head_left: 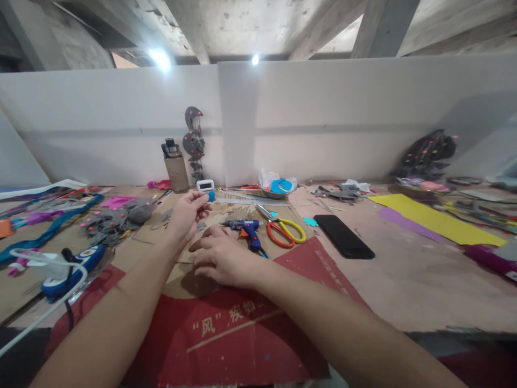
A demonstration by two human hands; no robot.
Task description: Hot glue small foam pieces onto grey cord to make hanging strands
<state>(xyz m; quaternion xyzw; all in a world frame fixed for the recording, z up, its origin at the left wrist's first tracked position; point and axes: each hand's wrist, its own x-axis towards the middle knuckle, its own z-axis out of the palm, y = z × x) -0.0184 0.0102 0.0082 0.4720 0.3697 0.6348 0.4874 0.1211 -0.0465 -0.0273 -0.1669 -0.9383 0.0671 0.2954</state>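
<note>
My left hand (188,215) is raised over the cardboard, thumb and forefinger pinched on a small blue round piece (211,196). Palm down, my right hand (222,256) rests low over the red and brown cardboard (258,345), its fingers bent and apart. A thin stick (184,262) lies by its fingertips; whether they touch it I cannot tell. Just beyond that hand lies a blue glue gun (251,231) with an orange trigger. Scissors (286,233) with red and yellow handles lie to its right, blades pointing away.
A black phone (343,236) lies right of the scissors. Yellow sheets (436,218) are further right. At the back stand a bottle (175,167) and a bowl (278,188) with blue pieces. Grey pieces with pink pins (117,218) and a blue power strip (72,272) with a white cable lie left.
</note>
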